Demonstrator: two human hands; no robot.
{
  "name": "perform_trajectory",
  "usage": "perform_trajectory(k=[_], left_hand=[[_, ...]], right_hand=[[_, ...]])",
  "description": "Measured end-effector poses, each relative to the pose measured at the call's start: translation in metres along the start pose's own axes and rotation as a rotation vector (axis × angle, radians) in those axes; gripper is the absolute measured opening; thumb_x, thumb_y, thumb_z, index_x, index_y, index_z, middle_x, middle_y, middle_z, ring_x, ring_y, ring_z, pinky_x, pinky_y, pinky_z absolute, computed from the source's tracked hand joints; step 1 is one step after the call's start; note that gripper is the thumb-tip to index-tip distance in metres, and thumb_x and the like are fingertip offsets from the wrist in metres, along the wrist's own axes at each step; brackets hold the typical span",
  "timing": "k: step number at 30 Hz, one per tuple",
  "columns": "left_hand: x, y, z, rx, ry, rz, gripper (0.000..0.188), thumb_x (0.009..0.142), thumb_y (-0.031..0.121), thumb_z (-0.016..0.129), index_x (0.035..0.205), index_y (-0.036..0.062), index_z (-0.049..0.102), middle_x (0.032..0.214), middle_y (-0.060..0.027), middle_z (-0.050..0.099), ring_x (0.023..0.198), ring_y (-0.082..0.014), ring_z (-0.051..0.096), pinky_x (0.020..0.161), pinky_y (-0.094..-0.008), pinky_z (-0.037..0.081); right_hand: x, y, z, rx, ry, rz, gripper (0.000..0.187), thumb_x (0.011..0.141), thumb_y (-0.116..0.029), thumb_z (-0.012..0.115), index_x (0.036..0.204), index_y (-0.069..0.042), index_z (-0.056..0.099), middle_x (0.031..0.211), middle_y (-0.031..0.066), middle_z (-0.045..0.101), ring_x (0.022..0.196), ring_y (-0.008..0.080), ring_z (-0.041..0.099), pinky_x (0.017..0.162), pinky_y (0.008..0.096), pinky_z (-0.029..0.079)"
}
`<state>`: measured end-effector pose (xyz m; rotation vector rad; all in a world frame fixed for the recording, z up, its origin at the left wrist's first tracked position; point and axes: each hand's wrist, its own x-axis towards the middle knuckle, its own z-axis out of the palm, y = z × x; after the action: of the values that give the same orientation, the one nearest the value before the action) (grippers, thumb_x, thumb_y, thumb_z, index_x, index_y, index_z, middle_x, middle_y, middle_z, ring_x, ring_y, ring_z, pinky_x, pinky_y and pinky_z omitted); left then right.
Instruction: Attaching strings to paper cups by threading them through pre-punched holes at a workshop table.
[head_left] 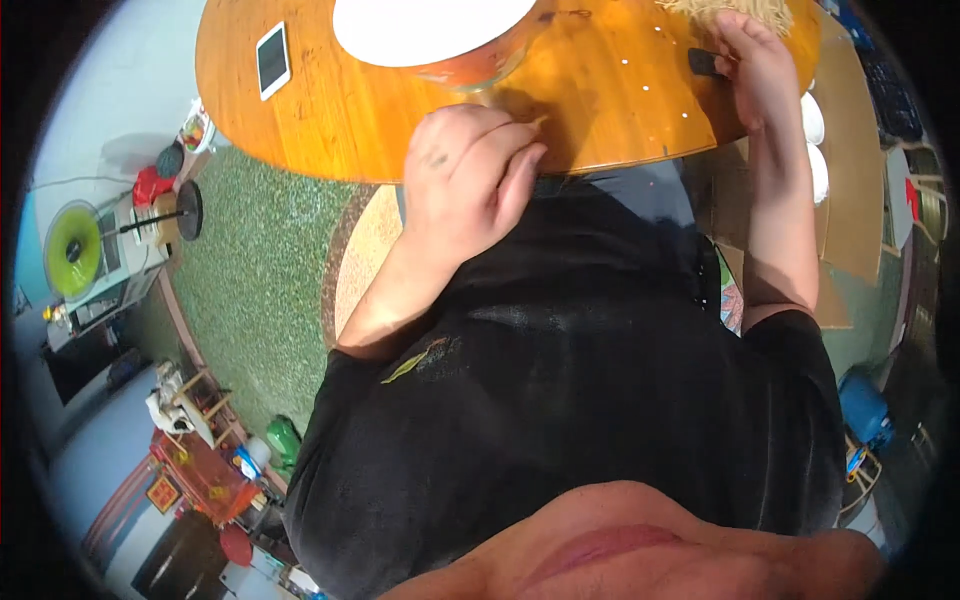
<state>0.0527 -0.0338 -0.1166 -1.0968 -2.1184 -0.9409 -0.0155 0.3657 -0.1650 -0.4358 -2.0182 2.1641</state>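
My left hand (465, 180) is curled at the front edge of the round wooden table (330, 130), its fingers and thumb drawn together. A tiny yellowish bit (541, 122) shows at its fingertips; what it is cannot be made out. My right hand (765, 75) lies at the table's right side, fingers bent around the end of a small flat black piece (704, 62). Just beyond those fingers is a heap of thin beige strands (772, 14), cut off by the upper rim. A big white round plate or lid (430, 25) covers a reddish glass-like bowl (480, 68).
A white phone (272, 62) lies on the table's left. Small white bits (646, 88) dot the wood near my right hand. White round items (815, 165) and cardboard (855, 200) are beyond my right forearm. A green fan (75, 250) stands at far left.
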Motion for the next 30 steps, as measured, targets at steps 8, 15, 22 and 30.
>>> perform_trajectory(k=[8, 15, 22, 30], left_hand=[[-0.009, 0.006, -0.002, -0.286, -0.043, -0.284, 0.03, 0.081, 0.007, 0.082, 0.108, 0.0031, 0.068, 0.101, -0.0119, 0.067, 0.087, -0.031, 0.065, 0.077, -0.0377, 0.054], [-0.003, 0.007, -0.001, -0.557, 0.133, -0.431, 0.039, 0.086, 0.0, 0.081, 0.123, -0.0003, 0.068, 0.107, -0.0078, 0.066, 0.089, -0.0121, 0.067, 0.078, -0.0248, 0.054], [-0.032, -0.011, 0.0, -0.675, 0.212, -0.687, 0.019, 0.092, 0.001, 0.077, 0.111, -0.0019, 0.074, 0.09, -0.0037, 0.074, 0.081, -0.0062, 0.067, 0.075, -0.0209, 0.054], [-0.027, -0.009, -0.004, -0.678, 0.203, -0.595, 0.016, 0.094, 0.001, 0.075, 0.11, -0.0024, 0.074, 0.103, -0.0054, 0.072, 0.087, -0.0053, 0.066, 0.074, -0.0195, 0.052]], right_hand=[[-0.122, -0.048, 0.133, -0.806, 0.067, -1.075, 0.008, 0.088, -0.009, 0.075, 0.094, -0.004, 0.07, 0.107, 0.0096, 0.069, 0.101, 0.0287, 0.064, 0.093, 0.036, 0.047], [-0.138, -0.041, 0.178, -0.422, -0.508, -0.871, 0.008, 0.091, 0.005, 0.065, 0.098, 0.002, 0.063, 0.097, 0.0102, 0.065, 0.092, 0.0215, 0.065, 0.084, 0.0281, 0.05], [-0.138, -0.018, 0.188, -0.262, -0.58, -0.487, 0.006, 0.099, 0.001, 0.062, 0.104, 0.002, 0.064, 0.099, 0.0039, 0.065, 0.093, 0.0107, 0.063, 0.085, 0.0243, 0.051], [-0.143, -0.017, 0.195, -0.343, -0.625, -0.312, 0.007, 0.101, -0.003, 0.064, 0.107, 0.002, 0.064, 0.097, 0.0012, 0.067, 0.092, 0.0062, 0.063, 0.084, 0.0213, 0.05]])
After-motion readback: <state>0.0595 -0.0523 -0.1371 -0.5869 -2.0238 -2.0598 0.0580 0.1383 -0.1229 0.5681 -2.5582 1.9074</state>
